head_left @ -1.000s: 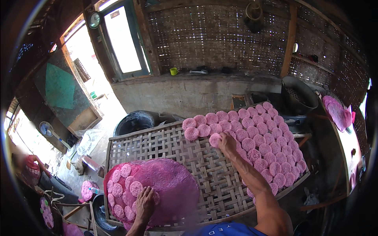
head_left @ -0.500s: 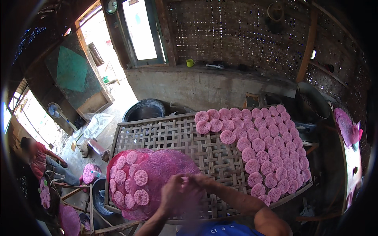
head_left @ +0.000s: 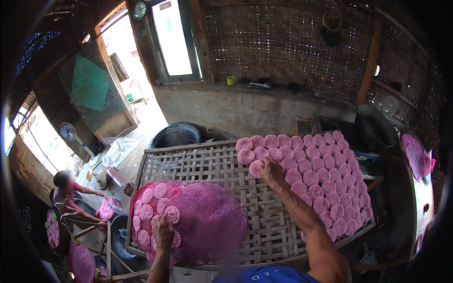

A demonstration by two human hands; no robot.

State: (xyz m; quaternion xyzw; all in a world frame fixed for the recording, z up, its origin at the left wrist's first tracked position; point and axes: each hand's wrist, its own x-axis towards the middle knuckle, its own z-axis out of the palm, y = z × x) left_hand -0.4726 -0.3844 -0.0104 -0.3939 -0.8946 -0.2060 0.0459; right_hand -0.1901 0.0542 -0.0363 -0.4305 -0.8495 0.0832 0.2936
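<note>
My right hand (head_left: pixel 272 172) has its fingers closed on the edge of a pink round cracker (head_left: pixel 256 169), which lies at the left edge of the rows on a woven bamboo rack (head_left: pixel 203 162). It looks like a lacy disc of pressed strands. On the left, my left hand (head_left: pixel 163 232) reaches over a pink-stained mat (head_left: pixel 212 212), fingers curled at the edge of another pink cracker (head_left: pixel 172 214). Several such crackers lie clustered around that hand, some partly hidden beneath it. Rows of crackers (head_left: pixel 330 174) cover the rack's right side.
A dark round tub (head_left: pixel 177 136) stands behind the rack. A co-worker (head_left: pixel 68 195) is at the far left near more pink crackers (head_left: pixel 108 207) and a blue basin (head_left: pixel 123 236). A large metal pan (head_left: pixel 375 125) stands beyond the rack's right end.
My hands were together over the mat and have parted. The right has moved forward and right to a cracker on the rack; the left has gone left to the clustered crackers. The co-worker has shifted.
</note>
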